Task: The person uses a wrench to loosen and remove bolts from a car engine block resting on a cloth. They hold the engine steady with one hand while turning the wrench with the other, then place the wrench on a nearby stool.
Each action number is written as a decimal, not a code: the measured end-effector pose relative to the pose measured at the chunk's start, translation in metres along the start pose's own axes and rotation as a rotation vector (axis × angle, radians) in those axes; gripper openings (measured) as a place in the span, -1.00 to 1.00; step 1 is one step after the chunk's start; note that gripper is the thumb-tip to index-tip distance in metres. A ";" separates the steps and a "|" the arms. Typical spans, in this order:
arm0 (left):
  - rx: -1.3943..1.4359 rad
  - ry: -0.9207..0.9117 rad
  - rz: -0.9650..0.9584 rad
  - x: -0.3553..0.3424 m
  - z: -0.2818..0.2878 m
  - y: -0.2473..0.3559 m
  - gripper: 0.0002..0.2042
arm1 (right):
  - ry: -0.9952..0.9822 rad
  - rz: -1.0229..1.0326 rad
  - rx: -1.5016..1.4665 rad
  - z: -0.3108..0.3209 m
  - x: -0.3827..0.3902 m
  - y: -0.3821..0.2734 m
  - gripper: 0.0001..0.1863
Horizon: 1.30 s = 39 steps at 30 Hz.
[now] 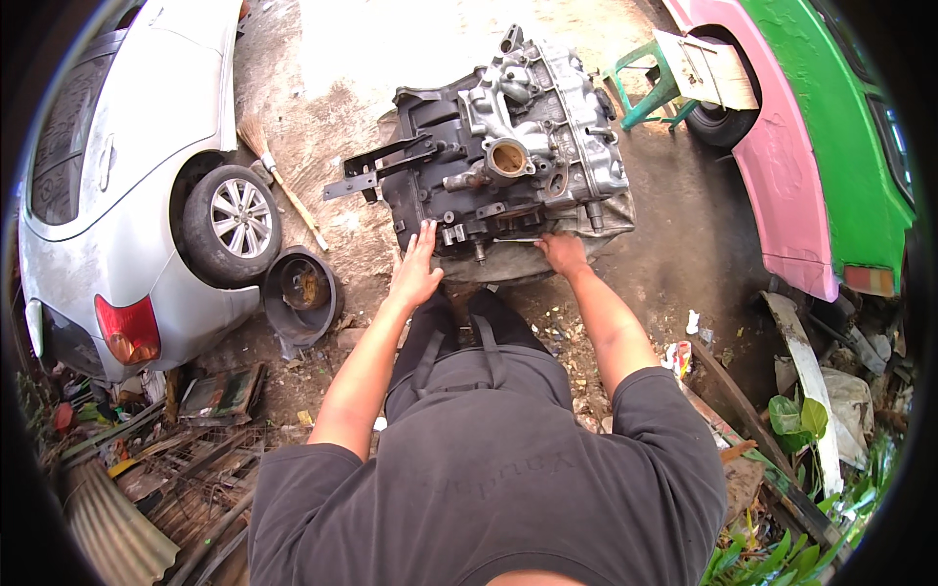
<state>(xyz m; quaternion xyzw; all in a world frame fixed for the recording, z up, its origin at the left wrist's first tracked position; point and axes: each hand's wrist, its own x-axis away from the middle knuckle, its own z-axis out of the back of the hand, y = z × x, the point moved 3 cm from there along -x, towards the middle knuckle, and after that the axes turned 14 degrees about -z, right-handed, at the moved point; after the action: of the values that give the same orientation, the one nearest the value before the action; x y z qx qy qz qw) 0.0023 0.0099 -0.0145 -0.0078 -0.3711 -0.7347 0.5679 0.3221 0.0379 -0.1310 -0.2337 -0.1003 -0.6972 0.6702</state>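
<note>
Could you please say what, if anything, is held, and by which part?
The right hand holds a slim silver metal tool by its right end; the left hand appears empty.

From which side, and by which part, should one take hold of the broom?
Probably by the handle of the broom, from above on the person's side: it is slim and straight, its free end points toward the person, and the bristles lie at the far end.

Slim tool (pixel 516 240) partly hidden by right fingers (pixel 554 243), silver car (pixel 156 127) cut off, unclear contents in bucket (pixel 301 330)
</note>
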 end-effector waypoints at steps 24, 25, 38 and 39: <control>0.011 -0.075 -0.218 0.000 0.015 -0.028 -0.07 | 0.206 -0.089 -0.572 0.048 0.090 -0.164 -0.77; -0.002 -0.084 -0.224 0.000 0.016 -0.028 -0.07 | 0.204 -0.130 -0.538 0.043 0.095 -0.170 -0.76; -0.049 -0.138 -0.326 -0.002 0.021 -0.041 -0.11 | -0.332 -0.759 -1.506 -0.004 0.075 -0.153 -0.77; -0.050 -0.137 -0.329 -0.002 0.021 -0.041 -0.12 | -0.332 -0.756 -1.467 -0.005 0.077 -0.149 -0.75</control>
<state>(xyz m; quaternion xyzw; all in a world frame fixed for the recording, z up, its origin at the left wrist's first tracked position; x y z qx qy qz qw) -0.0402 0.0265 -0.0222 -0.0111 -0.3869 -0.8243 0.4131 0.1756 -0.0205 -0.0741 -0.6604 0.2095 -0.7196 0.0464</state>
